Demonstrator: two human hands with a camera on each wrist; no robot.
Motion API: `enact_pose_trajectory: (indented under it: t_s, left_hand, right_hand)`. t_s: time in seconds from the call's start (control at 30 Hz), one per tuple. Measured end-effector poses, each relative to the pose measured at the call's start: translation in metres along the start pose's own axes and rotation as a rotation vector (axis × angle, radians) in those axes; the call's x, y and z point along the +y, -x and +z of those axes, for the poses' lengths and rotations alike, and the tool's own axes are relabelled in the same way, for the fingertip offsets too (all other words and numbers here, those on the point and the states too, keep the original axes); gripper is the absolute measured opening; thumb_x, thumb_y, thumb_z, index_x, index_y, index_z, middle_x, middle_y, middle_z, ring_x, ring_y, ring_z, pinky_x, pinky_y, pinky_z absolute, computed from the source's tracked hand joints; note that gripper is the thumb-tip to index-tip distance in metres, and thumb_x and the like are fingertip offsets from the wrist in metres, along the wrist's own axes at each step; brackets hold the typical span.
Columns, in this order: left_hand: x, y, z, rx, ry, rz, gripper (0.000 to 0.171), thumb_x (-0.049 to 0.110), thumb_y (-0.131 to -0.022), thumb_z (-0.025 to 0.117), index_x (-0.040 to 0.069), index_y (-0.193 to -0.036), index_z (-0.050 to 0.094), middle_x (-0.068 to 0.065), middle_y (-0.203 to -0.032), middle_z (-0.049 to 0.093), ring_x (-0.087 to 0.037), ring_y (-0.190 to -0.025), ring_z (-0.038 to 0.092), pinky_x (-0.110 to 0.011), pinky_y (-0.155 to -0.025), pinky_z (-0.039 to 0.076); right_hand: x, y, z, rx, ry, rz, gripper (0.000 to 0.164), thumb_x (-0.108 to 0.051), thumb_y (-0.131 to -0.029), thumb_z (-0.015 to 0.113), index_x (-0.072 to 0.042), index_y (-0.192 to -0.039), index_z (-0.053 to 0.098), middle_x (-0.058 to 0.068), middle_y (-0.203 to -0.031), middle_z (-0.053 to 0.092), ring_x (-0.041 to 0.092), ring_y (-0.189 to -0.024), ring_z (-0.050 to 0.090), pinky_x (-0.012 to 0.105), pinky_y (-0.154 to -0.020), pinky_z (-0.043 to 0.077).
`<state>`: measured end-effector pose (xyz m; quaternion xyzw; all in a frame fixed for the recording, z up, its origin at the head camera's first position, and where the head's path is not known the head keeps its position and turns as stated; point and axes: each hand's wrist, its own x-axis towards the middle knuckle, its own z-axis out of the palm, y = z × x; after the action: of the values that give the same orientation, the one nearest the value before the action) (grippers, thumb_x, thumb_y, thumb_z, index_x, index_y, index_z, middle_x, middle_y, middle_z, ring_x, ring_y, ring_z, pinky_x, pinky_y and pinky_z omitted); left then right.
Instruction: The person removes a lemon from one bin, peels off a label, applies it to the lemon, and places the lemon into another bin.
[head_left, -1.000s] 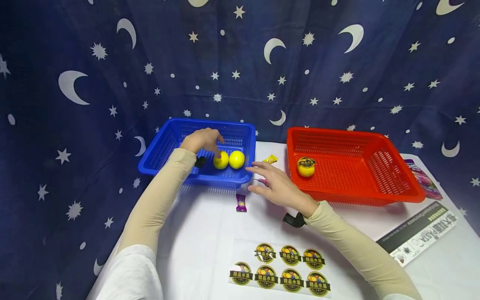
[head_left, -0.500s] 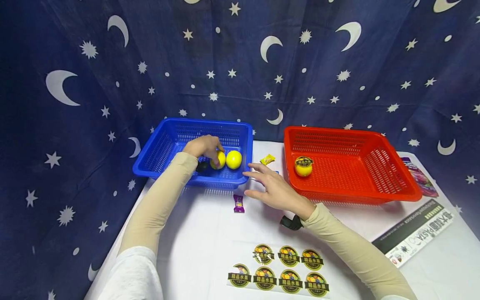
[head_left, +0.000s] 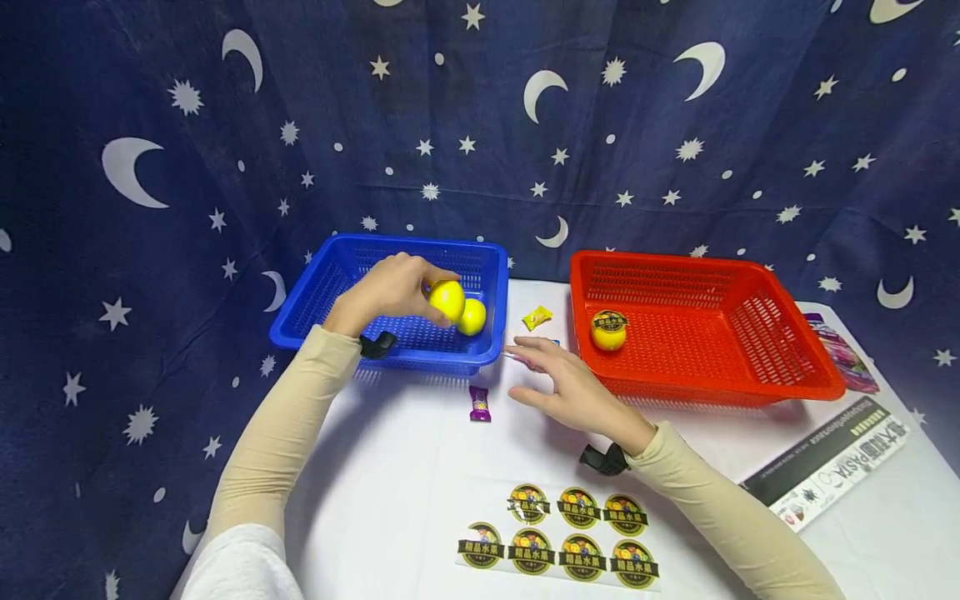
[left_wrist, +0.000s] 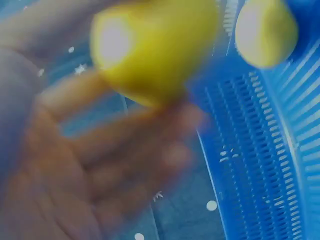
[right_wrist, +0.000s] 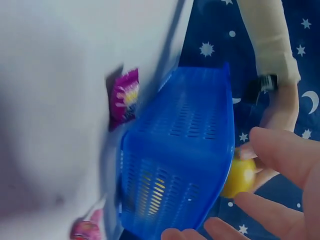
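Note:
My left hand [head_left: 386, 292] pinches a yellow lemon [head_left: 447, 299] between thumb and fingers, raised above the blue basket [head_left: 412, 361]. A second lemon [head_left: 475, 320] lies inside that basket, partly hidden behind the held one. In the left wrist view the held lemon [left_wrist: 155, 50] is blurred, with the loose lemon [left_wrist: 265, 35] beyond it. My right hand [head_left: 573, 392] hovers over the white table between the two baskets, fingers spread and holding nothing. Inside the red basket [head_left: 697, 333], near its left wall, sits a lemon [head_left: 609, 337] bearing a round black-and-gold sticker [head_left: 610, 321].
A clear sheet of several round stickers [head_left: 531, 551] lies at the front. Wrapped candies, one purple [head_left: 480, 404] and one yellow [head_left: 537, 318], lie around the gap between baskets. On the right are a pasta box [head_left: 832, 462] and a purple packet [head_left: 843, 354]. A dark curtain hangs behind.
My left hand has reached down into the blue basket, gripped the left lemon and lifted it. My right hand has shifted slightly to the right, still empty.

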<state>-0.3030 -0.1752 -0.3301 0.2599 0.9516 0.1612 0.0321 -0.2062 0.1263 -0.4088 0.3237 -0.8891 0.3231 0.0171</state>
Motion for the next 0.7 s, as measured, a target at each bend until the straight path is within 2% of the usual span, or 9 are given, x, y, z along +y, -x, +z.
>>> enact_pose_trajectory:
  t_s: [0.13, 0.23, 0.3, 0.4, 0.5, 0.6, 0.7]
  left_hand:
    - [0.023, 0.027, 0.018, 0.134, 0.099, 0.132, 0.078, 0.050, -0.070, 0.092, 0.025, -0.139, 0.066, 0.000, -0.107, 0.080, -0.018, -0.089, 0.071, -0.030, -0.072, 0.049]
    - [0.044, 0.043, 0.041, 0.210, 0.140, 0.209, 0.077, 0.050, -0.068, 0.093, 0.024, -0.136, 0.068, -0.001, -0.098, 0.081, -0.016, -0.074, 0.069, -0.027, -0.064, 0.044]
    - [0.058, 0.050, 0.059, 0.226, 0.184, 0.256, 0.077, 0.049, -0.067, 0.094, 0.022, -0.135, 0.069, -0.001, -0.094, 0.081, -0.016, -0.067, 0.066, -0.026, -0.060, 0.043]
    - [0.075, 0.056, 0.087, 0.195, 0.247, 0.289, 0.077, 0.049, -0.069, 0.093, 0.023, -0.136, 0.069, -0.001, -0.094, 0.081, -0.012, -0.070, 0.071, -0.023, -0.061, 0.048]
    - [0.087, 0.057, 0.113, 0.121, 0.299, 0.268, 0.078, 0.051, -0.071, 0.091, 0.023, -0.139, 0.066, -0.001, -0.100, 0.081, -0.013, -0.081, 0.076, -0.021, -0.065, 0.052]
    - [0.093, 0.053, 0.135, 0.065, 0.278, 0.235, 0.080, 0.054, -0.072, 0.089, 0.022, -0.141, 0.064, 0.000, -0.104, 0.081, -0.013, -0.086, 0.076, -0.019, -0.068, 0.052]
    - [0.097, 0.047, 0.150, 0.042, 0.224, 0.225, 0.081, 0.057, -0.073, 0.087, 0.022, -0.142, 0.063, 0.003, -0.105, 0.081, -0.010, -0.088, 0.074, -0.018, -0.071, 0.048]
  right_hand:
    - [0.005, 0.021, 0.000, 0.019, -0.118, 0.022, 0.058, -0.029, -0.093, 0.077, -0.015, -0.145, 0.058, 0.012, -0.150, 0.056, 0.035, -0.128, 0.062, 0.047, -0.100, 0.056]
    - [0.009, 0.038, 0.001, 0.024, -0.193, 0.045, 0.060, -0.027, -0.093, 0.077, -0.014, -0.147, 0.056, 0.012, -0.150, 0.056, 0.036, -0.133, 0.059, 0.042, -0.097, 0.058]
    - [0.013, 0.049, 0.002, 0.021, -0.222, 0.062, 0.061, -0.027, -0.093, 0.077, -0.012, -0.147, 0.054, 0.014, -0.148, 0.057, 0.038, -0.131, 0.060, 0.041, -0.096, 0.058]
    - [0.018, 0.063, 0.002, 0.003, -0.268, 0.088, 0.062, -0.027, -0.094, 0.076, -0.009, -0.148, 0.052, 0.018, -0.145, 0.059, 0.039, -0.128, 0.063, 0.040, -0.096, 0.058]
    - [0.023, 0.071, 0.002, -0.021, -0.301, 0.113, 0.065, -0.027, -0.093, 0.076, -0.008, -0.150, 0.050, 0.020, -0.143, 0.061, 0.040, -0.126, 0.064, 0.042, -0.095, 0.059]
    - [0.029, 0.074, 0.003, -0.043, -0.312, 0.125, 0.067, -0.028, -0.092, 0.077, -0.006, -0.150, 0.050, 0.019, -0.144, 0.061, 0.039, -0.125, 0.065, 0.044, -0.094, 0.059]
    - [0.034, 0.076, 0.007, -0.065, -0.299, 0.130, 0.066, -0.031, -0.091, 0.078, -0.006, -0.147, 0.054, 0.017, -0.145, 0.061, 0.037, -0.125, 0.066, 0.043, -0.093, 0.059]
